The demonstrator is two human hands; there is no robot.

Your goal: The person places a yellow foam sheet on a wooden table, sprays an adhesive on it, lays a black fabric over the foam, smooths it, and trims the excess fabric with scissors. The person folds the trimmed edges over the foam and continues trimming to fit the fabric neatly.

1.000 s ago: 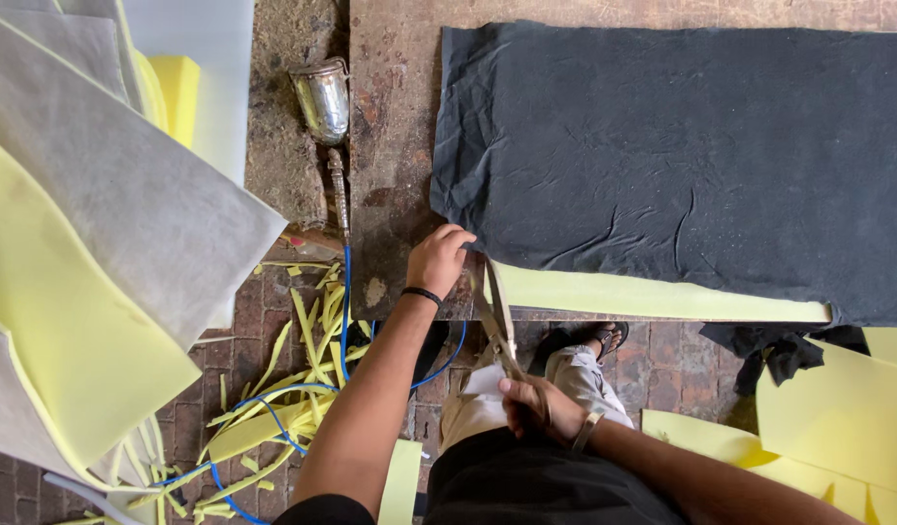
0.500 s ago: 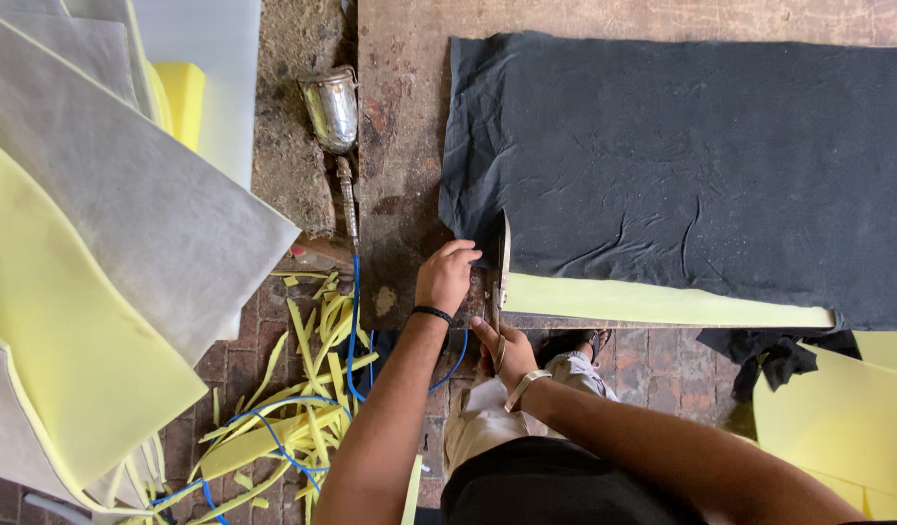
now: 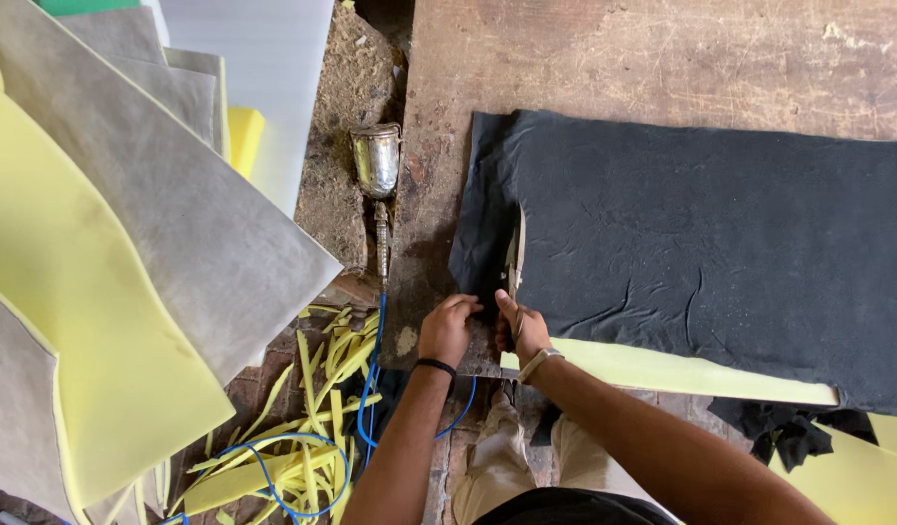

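Right hand (image 3: pixel 522 331) grips the scissors (image 3: pixel 513 267), fingers closed round the handles, blades running away from them into the dark fabric (image 3: pixel 701 243) on the wooden surface (image 3: pixel 643 58). Left hand (image 3: pixel 447 329), fingers curled, presses the fabric edge just beside. Judged mid-cut along the left margin; continuing calls for keeping the fabric taut over the yellow foam (image 3: pixel 662 371).

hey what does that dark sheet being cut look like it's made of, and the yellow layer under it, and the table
Dark sheet: likely felt or similar fabric, matte charcoal, softly wrinkled. Yellow layer: looks like foam, pale, with a thick smooth edge. Table: seemingly worn wood, brown, scratched and stained. The right hand works scissors, apparently metal.
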